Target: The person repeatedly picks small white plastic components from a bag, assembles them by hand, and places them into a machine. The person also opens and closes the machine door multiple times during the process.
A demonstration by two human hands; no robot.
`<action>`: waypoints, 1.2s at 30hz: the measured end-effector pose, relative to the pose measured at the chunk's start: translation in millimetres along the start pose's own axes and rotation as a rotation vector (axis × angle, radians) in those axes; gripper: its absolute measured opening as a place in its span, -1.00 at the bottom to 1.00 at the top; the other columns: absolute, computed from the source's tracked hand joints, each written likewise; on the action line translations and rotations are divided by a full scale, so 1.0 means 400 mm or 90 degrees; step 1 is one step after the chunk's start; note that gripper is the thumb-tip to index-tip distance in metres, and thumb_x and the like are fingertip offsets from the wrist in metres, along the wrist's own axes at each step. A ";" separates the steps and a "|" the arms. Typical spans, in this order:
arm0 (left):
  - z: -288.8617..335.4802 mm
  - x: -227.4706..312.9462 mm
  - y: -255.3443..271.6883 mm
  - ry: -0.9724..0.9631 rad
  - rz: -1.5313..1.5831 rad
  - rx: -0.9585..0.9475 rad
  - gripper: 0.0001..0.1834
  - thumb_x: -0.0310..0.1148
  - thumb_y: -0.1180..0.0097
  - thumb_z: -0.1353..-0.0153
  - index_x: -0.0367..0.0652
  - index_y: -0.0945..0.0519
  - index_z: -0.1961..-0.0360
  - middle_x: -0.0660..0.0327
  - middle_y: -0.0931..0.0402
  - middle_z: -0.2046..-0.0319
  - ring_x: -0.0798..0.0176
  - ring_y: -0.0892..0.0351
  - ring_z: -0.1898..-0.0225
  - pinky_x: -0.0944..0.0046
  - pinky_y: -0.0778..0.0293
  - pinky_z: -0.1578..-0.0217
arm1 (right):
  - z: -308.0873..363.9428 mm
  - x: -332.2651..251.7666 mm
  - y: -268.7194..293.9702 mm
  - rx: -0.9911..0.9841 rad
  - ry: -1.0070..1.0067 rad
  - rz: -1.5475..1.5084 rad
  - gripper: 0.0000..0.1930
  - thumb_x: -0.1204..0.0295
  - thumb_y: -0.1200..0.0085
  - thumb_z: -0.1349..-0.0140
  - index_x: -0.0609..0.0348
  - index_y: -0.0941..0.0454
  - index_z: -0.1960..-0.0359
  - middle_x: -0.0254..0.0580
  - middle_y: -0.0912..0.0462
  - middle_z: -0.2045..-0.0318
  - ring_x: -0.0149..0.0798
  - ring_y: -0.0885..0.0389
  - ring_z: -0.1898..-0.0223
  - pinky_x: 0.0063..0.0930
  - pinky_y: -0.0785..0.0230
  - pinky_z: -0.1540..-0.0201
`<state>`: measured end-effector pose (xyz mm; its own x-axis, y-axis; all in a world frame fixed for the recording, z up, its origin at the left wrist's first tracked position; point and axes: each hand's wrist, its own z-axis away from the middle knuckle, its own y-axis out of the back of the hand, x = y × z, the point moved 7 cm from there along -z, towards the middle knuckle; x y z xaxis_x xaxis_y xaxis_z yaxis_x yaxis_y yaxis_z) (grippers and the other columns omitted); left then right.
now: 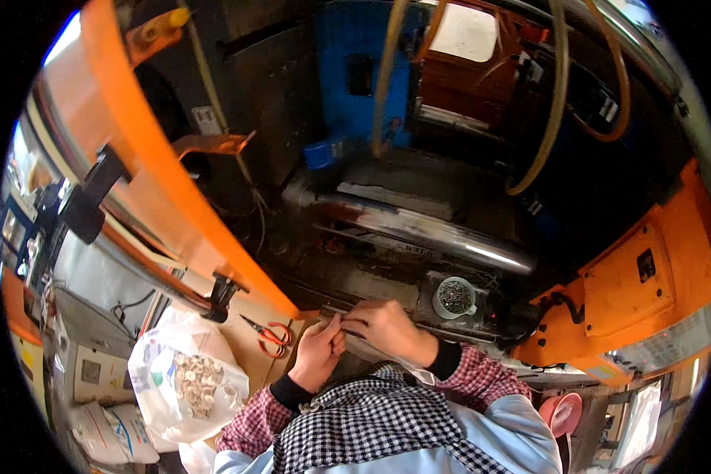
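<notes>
My left hand [319,354] and my right hand [390,329] meet in front of my body, with fingers closed and pinched together. Between the fingertips is something small that is too hidden to name. Left of my hands, red-handled scissors [274,338] lie on a cardboard surface [249,359]. Beside them an open white plastic bag [154,347] holds many small beige pieces [200,384]. Beyond my right hand stands a light round cup [438,310] filled with small dark metal pieces [455,295].
An orange machine door [146,150] with a black handle [95,197] rises at left. An orange panel [624,276] stands at right. Hoses [557,103] hang over the dark machine bay ahead, above a shiny metal bar [450,233]. A pink container [562,412] sits at lower right.
</notes>
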<state>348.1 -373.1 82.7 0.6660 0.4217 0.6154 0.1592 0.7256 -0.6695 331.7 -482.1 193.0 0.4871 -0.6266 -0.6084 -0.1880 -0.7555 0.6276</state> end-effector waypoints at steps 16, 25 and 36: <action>-0.103 0.046 -0.167 -0.064 -0.208 0.008 -0.71 -0.37 0.17 -0.34 -0.35 -0.41 0.03 0.10 -0.49 0.20 0.36 -0.41 0.35 0.37 -0.39 0.32 | -0.527 0.775 0.542 0.602 -0.251 -0.018 -0.79 0.37 -0.15 -0.13 0.28 -0.64 0.30 0.01 -0.65 0.36 -0.18 -0.61 0.35 -0.31 -0.41 0.27; -0.125 0.042 -0.165 -0.079 -0.151 0.023 -0.74 -0.40 0.14 -0.32 -0.32 -0.43 0.06 0.15 -0.52 0.33 0.38 -0.40 0.38 0.46 -0.36 0.35 | -0.580 0.854 0.506 0.600 -0.237 0.003 -0.81 0.41 -0.20 -0.04 0.32 -0.64 0.39 0.03 -0.65 0.43 -0.15 -0.61 0.38 -0.34 -0.39 0.24; -0.145 0.040 -0.160 -0.073 -0.152 0.028 -0.72 -0.40 0.18 -0.34 -0.36 -0.43 0.04 0.16 -0.50 0.32 0.42 -0.37 0.43 0.47 -0.33 0.40 | -0.585 0.902 0.512 0.629 -0.250 0.004 -0.76 0.39 -0.23 -0.02 0.32 -0.64 0.34 0.01 -0.65 0.48 -0.16 -0.63 0.41 -0.35 -0.40 0.29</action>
<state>390.9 -444.5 111.1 0.5265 0.2932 0.7980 0.2686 0.8333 -0.4833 668.4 -818.3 215.6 0.2064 -0.5158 -0.8314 -0.8846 -0.4615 0.0667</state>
